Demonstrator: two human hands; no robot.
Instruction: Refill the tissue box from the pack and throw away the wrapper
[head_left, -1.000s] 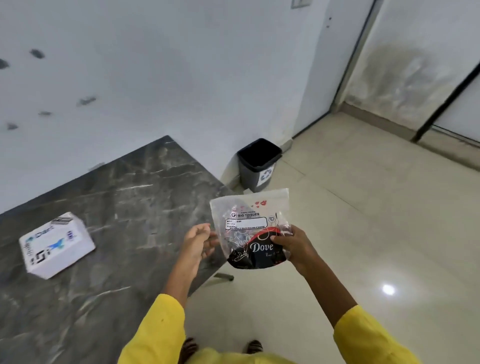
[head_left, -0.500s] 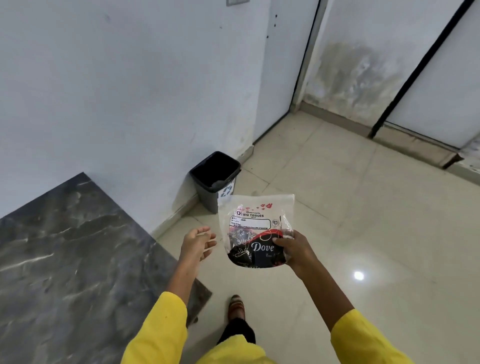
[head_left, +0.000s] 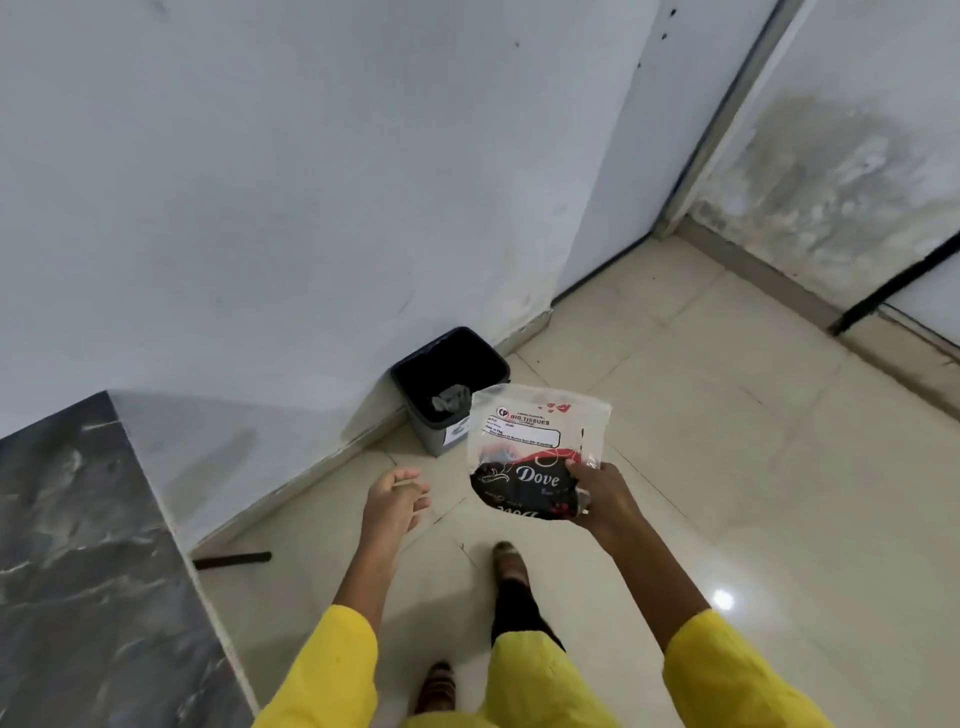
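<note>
My right hand (head_left: 605, 496) grips the empty clear tissue wrapper (head_left: 530, 452) by its lower right corner; the wrapper bears a white label and a dark "Dove" print. It hangs in the air just in front of and right of a small dark bin (head_left: 451, 387) that stands on the floor against the white wall. Some crumpled grey material lies inside the bin. My left hand (head_left: 395, 501) is empty, fingers loosely apart, left of the wrapper. The tissue box is out of view.
The dark marble table (head_left: 88, 571) fills the lower left, its corner near my left arm. A dark strip (head_left: 231, 560) lies on the tiled floor by the wall. My feet show below, on the beige tiles. A door frame stands at the upper right.
I have walked away from the table toward the bin, which is now closer and just behind the wrapper. The tissue box has dropped out of view. My right hand keeps hold of the wrapper.
</note>
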